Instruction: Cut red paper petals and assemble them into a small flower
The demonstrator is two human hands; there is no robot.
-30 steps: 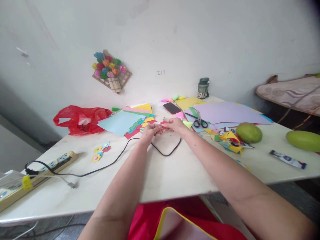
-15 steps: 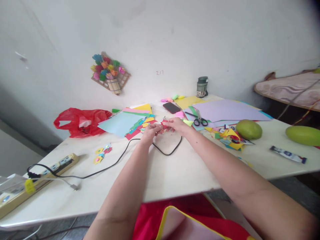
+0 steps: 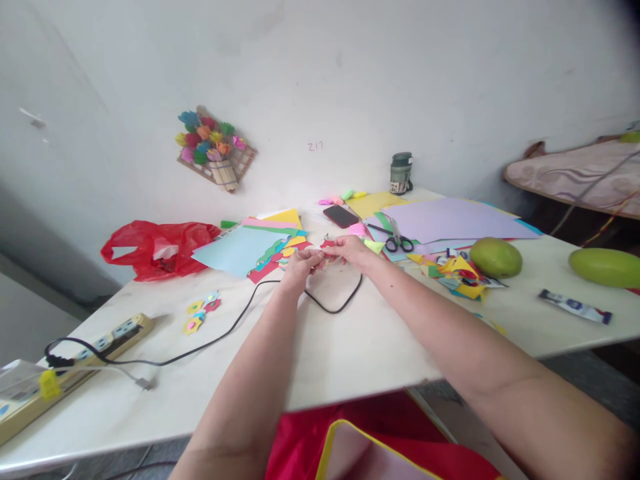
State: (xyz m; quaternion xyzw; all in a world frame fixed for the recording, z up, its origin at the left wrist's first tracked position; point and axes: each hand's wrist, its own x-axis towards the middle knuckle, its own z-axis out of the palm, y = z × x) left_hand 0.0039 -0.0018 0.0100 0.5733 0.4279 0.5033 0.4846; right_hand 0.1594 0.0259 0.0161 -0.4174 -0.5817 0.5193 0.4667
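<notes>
My right hand point(image 3: 350, 249) is closed in a pinch on a small red paper piece point(image 3: 327, 245) over the middle of the table. Close against it, my left hand point(image 3: 304, 263) has its fingers curled together at the same spot; what they grip is mostly hidden. Just beyond and left of the hands lie wavy-edged coloured paper strips point(image 3: 273, 257) and a light blue sheet point(image 3: 240, 245). A black cable point(image 3: 333, 311) loops on the table below the fingers. Small paper flowers point(image 3: 194, 325) lie farther left.
Scissors point(image 3: 399, 244), a phone point(image 3: 341, 215) and a lilac sheet point(image 3: 450, 220) lie beyond my right hand. Paper scraps point(image 3: 463, 273), two green fruits point(image 3: 496, 258) and a tube point(image 3: 575, 307) are on the right. At left are a red plastic bag point(image 3: 160, 250) and a power strip point(image 3: 80, 373).
The view has shifted slightly, so most things sit a little farther left. Both hands stay together at the same place, with only small finger movement.
</notes>
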